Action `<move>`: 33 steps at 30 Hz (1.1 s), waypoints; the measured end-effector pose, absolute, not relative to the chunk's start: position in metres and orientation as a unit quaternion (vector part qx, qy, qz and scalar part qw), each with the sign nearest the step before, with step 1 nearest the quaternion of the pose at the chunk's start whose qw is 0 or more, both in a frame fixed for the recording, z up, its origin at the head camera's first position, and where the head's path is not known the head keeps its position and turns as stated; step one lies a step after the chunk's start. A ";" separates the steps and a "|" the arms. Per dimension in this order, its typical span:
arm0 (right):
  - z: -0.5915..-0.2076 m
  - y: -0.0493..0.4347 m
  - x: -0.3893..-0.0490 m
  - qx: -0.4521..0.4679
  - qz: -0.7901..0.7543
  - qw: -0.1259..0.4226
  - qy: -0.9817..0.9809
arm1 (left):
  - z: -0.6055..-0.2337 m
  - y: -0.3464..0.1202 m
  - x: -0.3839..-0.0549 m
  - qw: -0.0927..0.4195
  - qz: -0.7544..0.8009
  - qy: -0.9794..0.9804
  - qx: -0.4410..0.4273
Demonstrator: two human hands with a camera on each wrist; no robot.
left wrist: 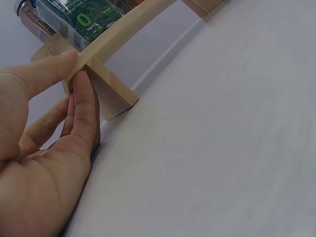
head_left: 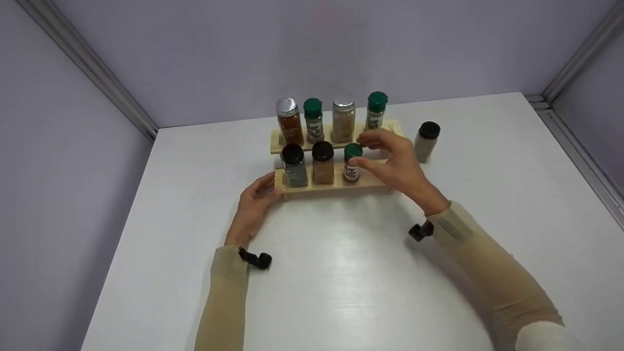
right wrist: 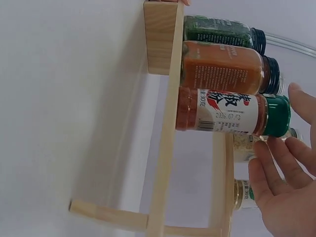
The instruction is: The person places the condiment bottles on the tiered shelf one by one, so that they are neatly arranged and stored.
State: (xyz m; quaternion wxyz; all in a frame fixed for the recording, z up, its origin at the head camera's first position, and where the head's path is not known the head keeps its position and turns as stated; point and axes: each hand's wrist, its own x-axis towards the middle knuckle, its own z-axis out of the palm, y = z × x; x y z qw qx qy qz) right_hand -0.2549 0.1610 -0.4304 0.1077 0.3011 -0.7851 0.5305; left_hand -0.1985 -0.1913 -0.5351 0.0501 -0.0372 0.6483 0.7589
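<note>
A two-tier wooden spice rack point(head_left: 336, 186) stands on the white table. My left hand point(head_left: 251, 209) pinches its front left end, thumb on top and fingers beneath, as the left wrist view shows. On the lower tier, a small spice jar with a green cap point(right wrist: 224, 111) and red powder stands upright beside an orange-brown black-capped jar point(head_left: 323, 165) and a dark green herb jar point(head_left: 296, 170). My right hand point(head_left: 397, 163) is around the green cap, thumb and fingers spread. In the right wrist view, the fingertips are parted at either side of the cap, not curled round it.
On the upper tier stand two silver-capped jars point(head_left: 290, 124) point(head_left: 344, 122) and two green-capped jars point(head_left: 314, 124) point(head_left: 375, 114). A black-capped jar point(head_left: 426, 141) stands on the table right of the rack. Behind rises a pale wall point(head_left: 219, 58).
</note>
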 end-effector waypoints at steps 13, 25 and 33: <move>-0.405 0.195 -0.256 0.307 0.468 0.143 -0.816 | -0.538 -0.193 -0.196 0.046 0.746 0.664 -0.031; -0.387 0.235 -0.267 0.271 0.419 0.185 -0.847 | -0.538 -0.193 -0.196 0.051 0.767 0.639 -0.028; -0.389 0.257 -0.281 0.256 0.401 0.192 -0.858 | -0.538 -0.192 -0.198 0.045 0.754 0.655 -0.027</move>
